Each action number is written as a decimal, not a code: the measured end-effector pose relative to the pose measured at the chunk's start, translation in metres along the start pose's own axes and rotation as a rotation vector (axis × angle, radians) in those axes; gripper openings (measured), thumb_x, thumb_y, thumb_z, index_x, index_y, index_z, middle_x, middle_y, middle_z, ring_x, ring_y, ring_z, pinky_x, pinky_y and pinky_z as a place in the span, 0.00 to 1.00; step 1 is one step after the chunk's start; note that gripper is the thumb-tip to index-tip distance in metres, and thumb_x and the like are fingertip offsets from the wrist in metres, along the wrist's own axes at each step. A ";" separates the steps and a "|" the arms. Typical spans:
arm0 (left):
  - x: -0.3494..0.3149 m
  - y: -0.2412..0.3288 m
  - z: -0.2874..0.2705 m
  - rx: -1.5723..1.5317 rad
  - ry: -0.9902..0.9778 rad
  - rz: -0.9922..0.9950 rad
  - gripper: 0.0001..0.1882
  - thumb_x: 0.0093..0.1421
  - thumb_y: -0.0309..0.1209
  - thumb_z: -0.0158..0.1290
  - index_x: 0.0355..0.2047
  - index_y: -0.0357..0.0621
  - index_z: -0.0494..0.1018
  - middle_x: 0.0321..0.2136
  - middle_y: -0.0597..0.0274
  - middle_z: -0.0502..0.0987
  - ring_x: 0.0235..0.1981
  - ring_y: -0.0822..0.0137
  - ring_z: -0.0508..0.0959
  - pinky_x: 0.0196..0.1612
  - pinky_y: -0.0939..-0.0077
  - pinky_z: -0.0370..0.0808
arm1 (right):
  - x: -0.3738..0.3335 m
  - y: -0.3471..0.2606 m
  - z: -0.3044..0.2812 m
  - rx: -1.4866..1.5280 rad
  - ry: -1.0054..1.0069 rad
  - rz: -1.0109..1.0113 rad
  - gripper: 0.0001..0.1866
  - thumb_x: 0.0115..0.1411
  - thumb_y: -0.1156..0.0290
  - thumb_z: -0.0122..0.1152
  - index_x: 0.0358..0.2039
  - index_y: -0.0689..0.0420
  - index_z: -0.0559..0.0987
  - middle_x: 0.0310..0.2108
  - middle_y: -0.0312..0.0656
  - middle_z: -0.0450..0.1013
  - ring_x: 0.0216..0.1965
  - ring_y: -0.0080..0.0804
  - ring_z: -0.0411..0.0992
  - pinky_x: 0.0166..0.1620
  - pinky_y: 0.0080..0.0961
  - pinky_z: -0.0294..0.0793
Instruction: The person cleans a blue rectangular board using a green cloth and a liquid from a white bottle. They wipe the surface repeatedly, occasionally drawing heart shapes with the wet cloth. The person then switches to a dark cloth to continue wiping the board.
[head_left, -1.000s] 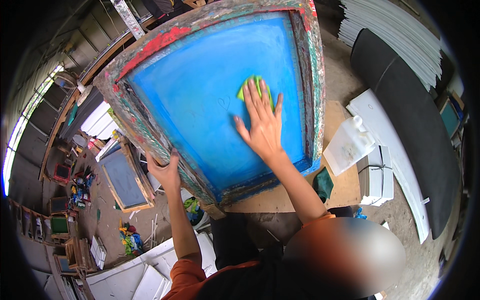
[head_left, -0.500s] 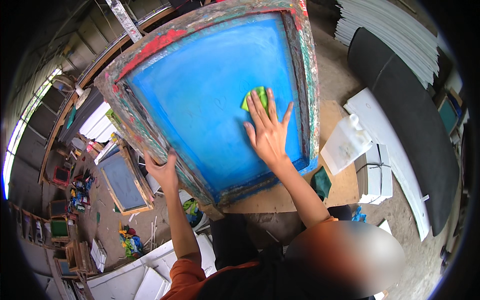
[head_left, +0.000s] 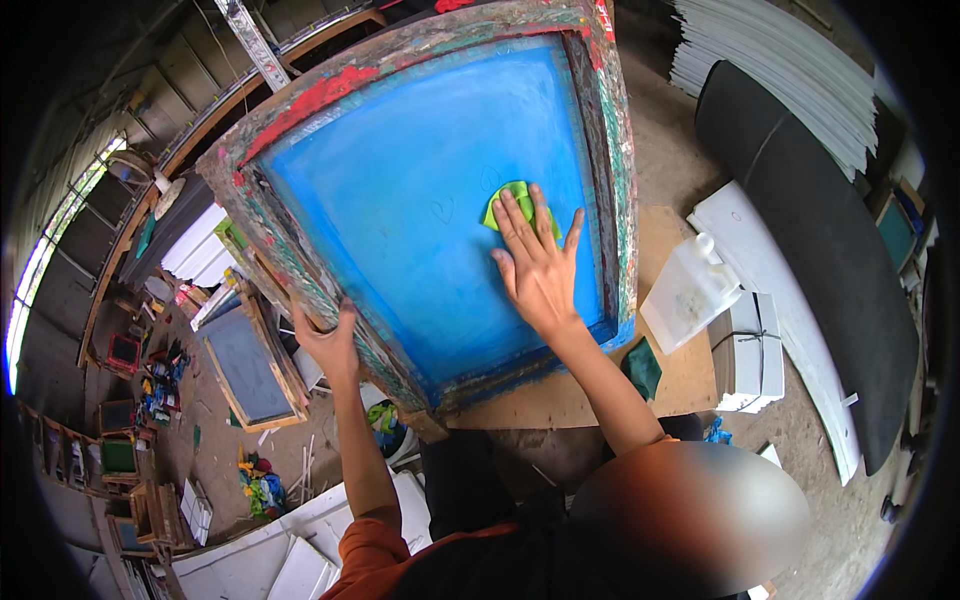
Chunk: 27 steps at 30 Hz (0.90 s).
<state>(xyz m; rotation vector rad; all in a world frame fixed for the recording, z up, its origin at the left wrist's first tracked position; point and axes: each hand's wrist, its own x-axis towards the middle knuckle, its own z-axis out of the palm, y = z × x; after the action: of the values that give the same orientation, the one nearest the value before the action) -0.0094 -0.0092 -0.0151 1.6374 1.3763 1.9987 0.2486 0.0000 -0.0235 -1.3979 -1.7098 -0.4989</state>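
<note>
A wooden screen-printing frame (head_left: 623, 190), crusted with dried paint in red, green and grey, stands tilted in front of me. Its mesh (head_left: 400, 220) is bright blue, with faint heart outlines on it. My left hand (head_left: 330, 338) is closed around the frame's left rail, thumb on the upper side. My right hand (head_left: 540, 275) lies on the lower right part of the mesh and holds a lime-green cloth (head_left: 510, 192) against it under spread, flattened fingers. Part of the cloth is hidden beneath them.
Under the frame is a wooden board (head_left: 670, 345) bearing a dark green cloth (head_left: 641, 369) and a translucent plastic jug (head_left: 692, 290). To its right are a tied white stack (head_left: 748, 350) and a long black panel (head_left: 800, 240). Another screen frame (head_left: 250, 360) stands at left.
The frame and the board beneath it sit slightly lower in view. My right hand and the lime-green cloth have moved down a little. The left hand keeps its hold on the rail.
</note>
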 end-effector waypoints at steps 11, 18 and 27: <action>-0.004 0.005 0.000 -0.079 -0.006 -0.021 0.32 0.49 0.21 0.55 0.55 0.29 0.59 0.44 0.53 0.69 0.41 0.66 0.69 0.46 0.74 0.66 | 0.015 0.005 0.003 0.090 0.064 -0.012 0.34 0.56 0.63 0.55 0.61 0.60 0.57 0.62 0.45 0.54 0.65 0.43 0.48 0.63 0.46 0.48; -0.002 -0.001 0.000 -0.010 -0.013 -0.024 0.34 0.49 0.22 0.56 0.56 0.28 0.57 0.48 0.51 0.67 0.45 0.64 0.68 0.48 0.72 0.65 | 0.042 -0.042 0.021 0.285 0.134 -0.003 0.36 0.57 0.59 0.53 0.60 0.66 0.55 0.63 0.53 0.49 0.65 0.48 0.45 0.64 0.42 0.47; -0.004 0.002 -0.003 -0.013 -0.023 -0.030 0.35 0.48 0.23 0.57 0.56 0.25 0.57 0.49 0.47 0.65 0.47 0.63 0.66 0.50 0.73 0.64 | 0.100 -0.018 0.010 0.058 0.356 0.145 0.36 0.56 0.61 0.55 0.59 0.67 0.56 0.62 0.56 0.49 0.64 0.50 0.46 0.64 0.42 0.47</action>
<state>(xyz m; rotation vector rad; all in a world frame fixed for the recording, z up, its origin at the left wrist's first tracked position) -0.0100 -0.0147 -0.0159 1.6194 1.3691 1.9626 0.2273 0.0617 0.0550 -1.2925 -1.3184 -0.5736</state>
